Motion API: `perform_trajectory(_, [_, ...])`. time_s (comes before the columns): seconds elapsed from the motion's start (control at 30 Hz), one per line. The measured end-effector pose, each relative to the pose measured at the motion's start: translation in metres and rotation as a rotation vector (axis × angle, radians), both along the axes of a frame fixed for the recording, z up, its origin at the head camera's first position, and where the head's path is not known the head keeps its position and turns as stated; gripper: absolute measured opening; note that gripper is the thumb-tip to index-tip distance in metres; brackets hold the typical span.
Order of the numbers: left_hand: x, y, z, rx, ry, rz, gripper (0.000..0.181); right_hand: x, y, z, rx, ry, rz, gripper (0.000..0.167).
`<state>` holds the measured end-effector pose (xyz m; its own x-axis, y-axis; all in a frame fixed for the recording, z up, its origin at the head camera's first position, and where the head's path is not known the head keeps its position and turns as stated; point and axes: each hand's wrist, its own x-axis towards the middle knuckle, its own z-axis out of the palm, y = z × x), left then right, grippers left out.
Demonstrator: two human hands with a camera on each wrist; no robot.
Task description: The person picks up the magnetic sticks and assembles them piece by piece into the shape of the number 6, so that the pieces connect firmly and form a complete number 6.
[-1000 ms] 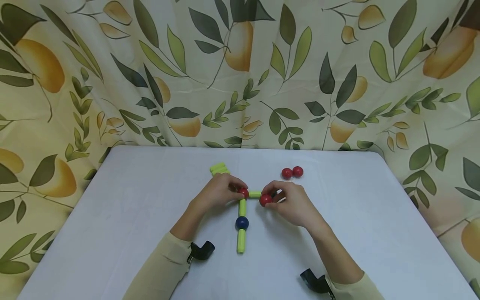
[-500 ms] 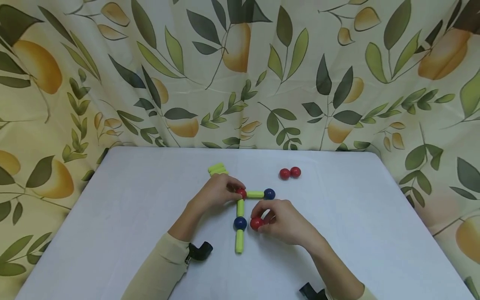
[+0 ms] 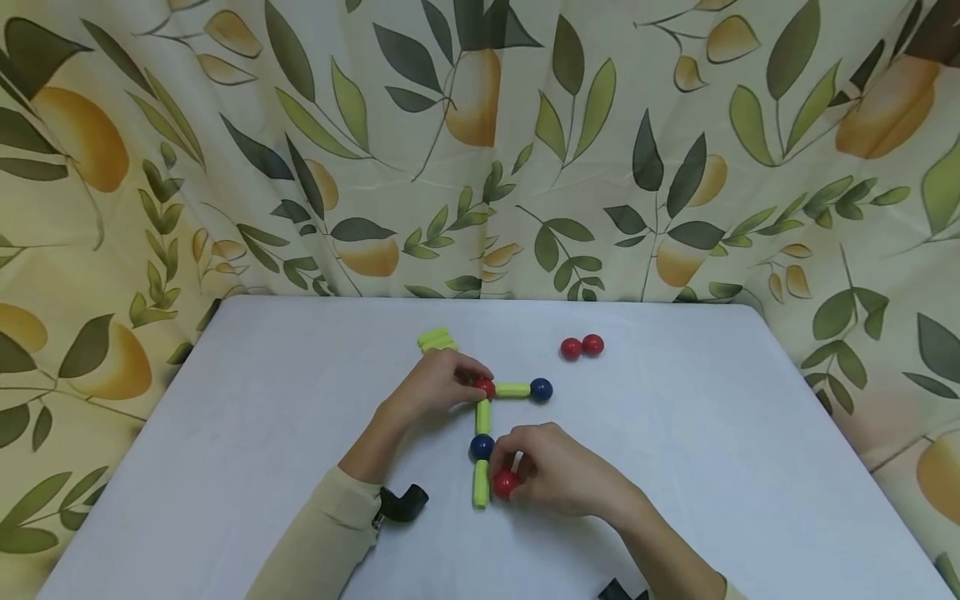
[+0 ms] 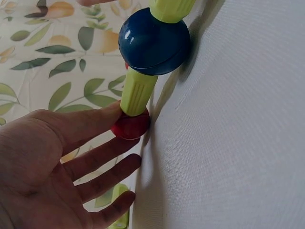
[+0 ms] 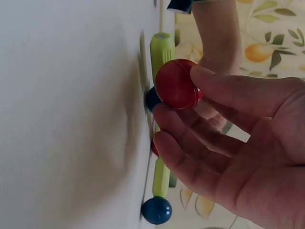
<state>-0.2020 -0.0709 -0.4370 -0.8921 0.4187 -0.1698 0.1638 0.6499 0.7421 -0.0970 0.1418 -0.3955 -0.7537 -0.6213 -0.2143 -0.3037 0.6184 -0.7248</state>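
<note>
My left hand (image 3: 435, 385) pinches a red ball (image 4: 131, 126) at the corner of a chain of green rods and balls lying on the table. From that ball one green rod (image 3: 513, 390) runs right to a blue ball (image 3: 541, 390). Another rod (image 3: 483, 417) runs toward me to a second blue ball (image 3: 482, 447), followed by a last green rod (image 3: 481, 485). Beside this last rod, my right hand (image 3: 562, 471) holds a loose red ball (image 5: 177, 84) between thumb and fingers. Whether that ball touches the rod I cannot tell.
Two red balls (image 3: 582, 347) lie together farther back on the right. Several green rods (image 3: 437, 338) are bunched behind my left hand. A white cloth (image 3: 300, 350) covers the table, and a patterned curtain (image 3: 480, 208) hangs beyond its far edge.
My right hand has brought the red ball toward me, from near the right-hand blue ball down to beside the nearest green rod. The left hand keeps its pinch on the corner ball.
</note>
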Motion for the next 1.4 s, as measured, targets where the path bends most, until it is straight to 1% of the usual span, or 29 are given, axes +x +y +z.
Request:
perform_trajectory(0.27, [0.0, 0.0, 0.001, -0.006, -0.004, 0.009, 0.027, 0.006, -0.003, 0.002, -0.016, -0.004, 0.083, 0.025])
perform_trajectory(0.4, [0.0, 0.0, 0.0, -0.001, -0.008, 0.006, 0.027, 0.009, -0.005, 0.001, -0.021, -0.017, 0.106, 0.025])
perform_trajectory(0.7, [0.002, 0.0, -0.002, -0.001, 0.006, 0.006, 0.027, 0.014, -0.01, -0.003, -0.016, -0.022, 0.149, 0.026])
perform_trajectory(0.83, [0.002, -0.001, -0.001, 0.01, 0.013, -0.002, 0.027, 0.016, -0.013, -0.003, -0.006, 0.007, 0.161, 0.026])
perform_trajectory(0.93, [0.001, -0.002, 0.0, 0.016, 0.025, -0.011, 0.027, 0.017, -0.017, -0.004, 0.002, 0.051, 0.168, 0.027])
perform_trajectory(1.07, [0.001, -0.004, 0.002, 0.018, 0.033, -0.006, 0.027, 0.017, -0.021, -0.004, 0.01, 0.097, 0.166, 0.027])
perform_trajectory(1.2, [0.0, -0.004, 0.002, 0.023, 0.026, -0.007, 0.028, 0.018, -0.022, -0.004, 0.024, 0.094, 0.154, 0.023])
perform_trajectory(1.4, [0.002, -0.002, 0.0, 0.019, 0.015, -0.007, 0.028, 0.021, -0.022, -0.007, 0.039, 0.062, 0.133, 0.021])
